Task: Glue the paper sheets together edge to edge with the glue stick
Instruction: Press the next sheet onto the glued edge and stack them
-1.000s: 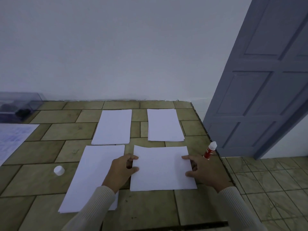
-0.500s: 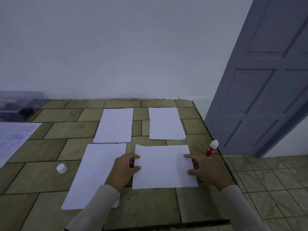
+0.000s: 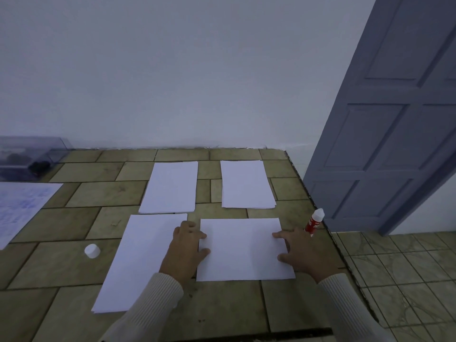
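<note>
Several white paper sheets lie on a tiled counter [image 3: 74,262]. The near right sheet [image 3: 243,250] lies landscape; my left hand [image 3: 185,250] pinches its left edge and my right hand [image 3: 299,250] presses fingertips on its right edge. A longer sheet [image 3: 138,262] lies to its left, partly under my left forearm. Two more sheets lie farther back, one at centre [image 3: 170,187] and one to the right [image 3: 246,185]. The red-and-white glue stick [image 3: 314,220] stands uncapped by the counter's right edge, just beyond my right hand. Its white cap [image 3: 92,251] sits to the left.
A printed sheet [image 3: 17,208] lies at the far left, and a clear plastic box [image 3: 27,156] stands against the wall behind it. The counter's right edge drops to a tiled floor [image 3: 407,280], with a grey-blue door [image 3: 394,119] beyond.
Both hands stay on the near right sheet; the thumbs have spread slightly along its edges. The sheet has barely shifted. The view has drifted a little.
</note>
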